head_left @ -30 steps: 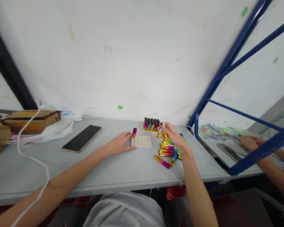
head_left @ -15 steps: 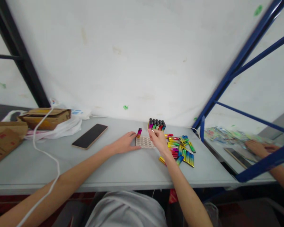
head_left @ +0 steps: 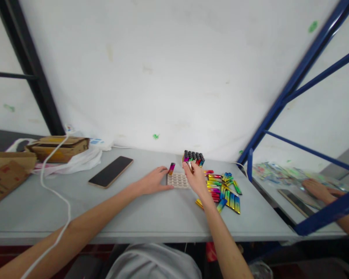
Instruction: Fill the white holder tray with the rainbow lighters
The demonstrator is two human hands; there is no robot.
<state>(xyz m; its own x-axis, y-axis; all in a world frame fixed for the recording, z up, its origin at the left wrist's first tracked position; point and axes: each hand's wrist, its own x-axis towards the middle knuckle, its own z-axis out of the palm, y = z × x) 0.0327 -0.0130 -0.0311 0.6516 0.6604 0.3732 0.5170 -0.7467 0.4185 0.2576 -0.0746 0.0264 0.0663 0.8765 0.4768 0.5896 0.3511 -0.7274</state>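
My left hand (head_left: 154, 182) rests at the left end of a pale tray (head_left: 178, 181) with rows of holes. Its thumb and fingers are spread, the thumb touching the tray's near left corner. Beside its fingertips, one purple and orange lighter (head_left: 171, 169) stands upright at the tray's far left corner. Over the right part of the tray, my right hand (head_left: 196, 178) is closed in a pinch on a small shiny lighter (head_left: 190, 166), mostly hidden by the fingers. To its right lie several loose shiny lighters (head_left: 232, 201) in a pile.
Behind my right hand stands a block of black-topped lighters (head_left: 194, 155). A phone (head_left: 112, 171) lies left of centre. Cardboard boxes (head_left: 61, 149) and a white plastic bag (head_left: 87, 161) are at far left. A white cable (head_left: 68, 209) crosses my left arm. Another person's hand (head_left: 317, 188) works beyond the blue frame (head_left: 279, 104).
The view has tilted up slightly. My right hand has turned a little, showing more of the shiny lighter in its fingers. My left hand stays at the tray.
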